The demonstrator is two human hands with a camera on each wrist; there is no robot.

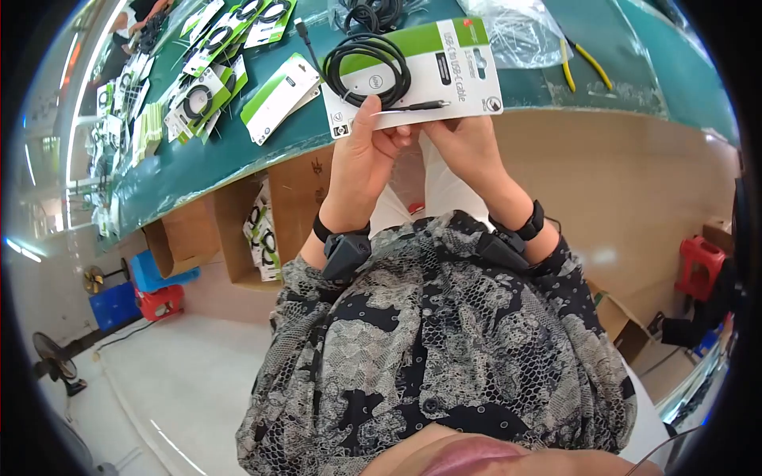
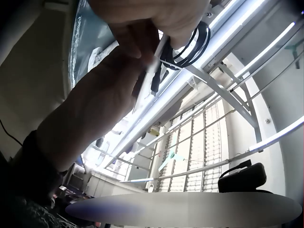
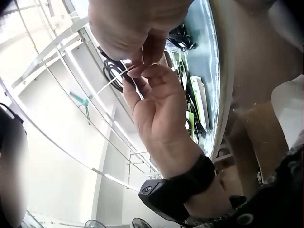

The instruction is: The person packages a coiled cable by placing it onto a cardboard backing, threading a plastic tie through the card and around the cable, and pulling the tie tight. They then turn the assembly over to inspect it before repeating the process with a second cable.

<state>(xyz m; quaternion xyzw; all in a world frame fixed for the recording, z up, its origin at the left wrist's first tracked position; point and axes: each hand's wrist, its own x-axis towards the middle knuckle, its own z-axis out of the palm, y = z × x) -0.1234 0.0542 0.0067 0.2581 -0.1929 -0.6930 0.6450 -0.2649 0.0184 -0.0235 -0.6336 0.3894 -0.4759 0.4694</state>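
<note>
A coiled black USB-C cable (image 1: 367,75) lies against a white and green packaging card (image 1: 468,79), held up over the table's front edge. My left hand (image 1: 359,163) grips the card's lower edge, thumb on the front near the coil and fingers behind. At the same edge, my right hand (image 1: 470,151) grips the card from below, its fingertips mostly hidden behind it. One cable plug (image 1: 432,105) points right across the card; the other plug (image 1: 301,30) sticks out at upper left. A thin white tie (image 3: 110,81) extends from near the fingers in the right wrist view.
More white and green cards (image 1: 279,97) lie on the green table (image 1: 548,89), with several carded cables (image 1: 198,101) farther left. Yellow-handled pliers (image 1: 589,65) and a clear plastic bag (image 1: 512,36) sit behind. Below the table, a cardboard box (image 1: 298,190) contains packaged cables.
</note>
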